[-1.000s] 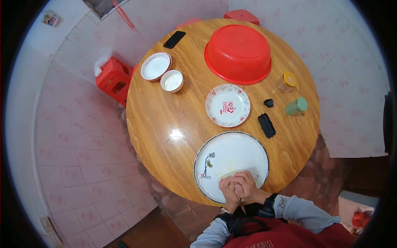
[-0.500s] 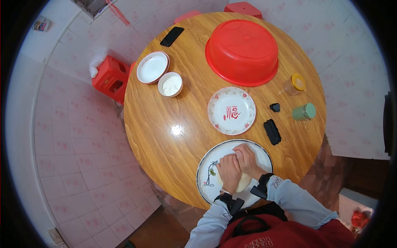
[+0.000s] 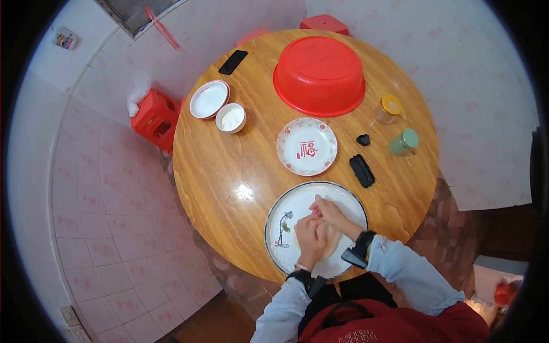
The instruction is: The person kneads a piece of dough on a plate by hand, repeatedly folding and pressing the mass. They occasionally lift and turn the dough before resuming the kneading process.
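Observation:
A pale lump of dough (image 3: 332, 243) lies on a large white plate (image 3: 343, 197) with a dark rim and a painted plant design. My left hand (image 3: 310, 235) is on the dough with its fingers curled and pressed down against it. Beside it, my right hand (image 3: 333, 214) is turned on its edge, its fingers bent in toward the left hand and around the far side of the dough. The two hands touch and hide much of the dough.
Beyond the large plate sits a smaller white plate (image 3: 307, 137) with red markings. A bowl of white powder (image 3: 231, 118), stacked dishes (image 3: 208, 99) and a black phone (image 3: 233, 62) are farther left. An upturned red basin (image 3: 320, 74), yellow-lidded jar (image 3: 390, 109), green container (image 3: 404, 142) and black case (image 3: 362, 171) stand right.
My right hand has rolled from palm-down onto its edge, and my left hand has shifted closer under it. The whole view has tilted slightly, shifting the table's things to the left.

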Tool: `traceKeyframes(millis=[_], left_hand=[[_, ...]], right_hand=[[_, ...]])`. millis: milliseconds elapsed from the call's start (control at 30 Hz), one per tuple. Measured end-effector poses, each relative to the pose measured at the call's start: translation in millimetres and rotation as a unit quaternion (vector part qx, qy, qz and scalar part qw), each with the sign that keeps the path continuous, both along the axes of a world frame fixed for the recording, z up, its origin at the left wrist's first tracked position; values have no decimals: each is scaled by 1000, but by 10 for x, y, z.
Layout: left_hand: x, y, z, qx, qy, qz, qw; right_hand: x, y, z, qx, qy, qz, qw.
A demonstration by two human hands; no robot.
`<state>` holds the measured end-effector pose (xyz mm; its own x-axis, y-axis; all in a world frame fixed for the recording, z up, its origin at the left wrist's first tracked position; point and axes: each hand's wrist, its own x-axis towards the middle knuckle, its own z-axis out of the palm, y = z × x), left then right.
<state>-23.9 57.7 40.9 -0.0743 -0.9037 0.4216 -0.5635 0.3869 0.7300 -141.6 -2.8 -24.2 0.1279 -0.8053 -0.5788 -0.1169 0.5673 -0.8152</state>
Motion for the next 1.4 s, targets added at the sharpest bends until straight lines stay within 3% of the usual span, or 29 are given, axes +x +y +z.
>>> traceKeyframes(millis=[33,67,100,133,200,267,300,433,567,633,833,967,1200,1367,1400], left_hand=[[50,130,-66,57,59,2,997],[46,192,-35,57,59,-1,997],[53,272,47,151,189,81,967],[63,313,152,238,312,163,905],[71,340,271,251,275,206,905],[112,485,141,117,125,239,956],[171,555,102,115,65,235,963],[237,727,-140,128,94,182,970],[307,529,-334,85,16,145,986],[337,365,-361,76,-15,121,990],[240,-282,-149,218,-97,126,963],[259,-555,-177,231,-136,113,957],[274,-720,-274,158,-100,104,977],[249,-568,-255,254,-92,141,952],[234,-525,-228,252,-91,138,954]], right_hand=[[14,104,230,-48,78,18,996],[39,237,404,-48,78,15,996],[89,398,546,-172,149,11,974],[157,531,687,-295,216,9,931],[347,789,1041,-341,215,7,915],[408,898,1094,-384,215,6,898],[415,927,1056,-403,224,-3,887],[369,1015,794,-484,237,54,840],[361,835,645,-539,268,75,795],[367,685,566,-530,274,77,799],[378,109,420,-476,293,63,827],[395,-174,352,-458,310,47,832],[431,-352,242,-448,342,33,825],[432,-218,319,-414,378,41,827],[423,-162,435,-362,376,80,849]])
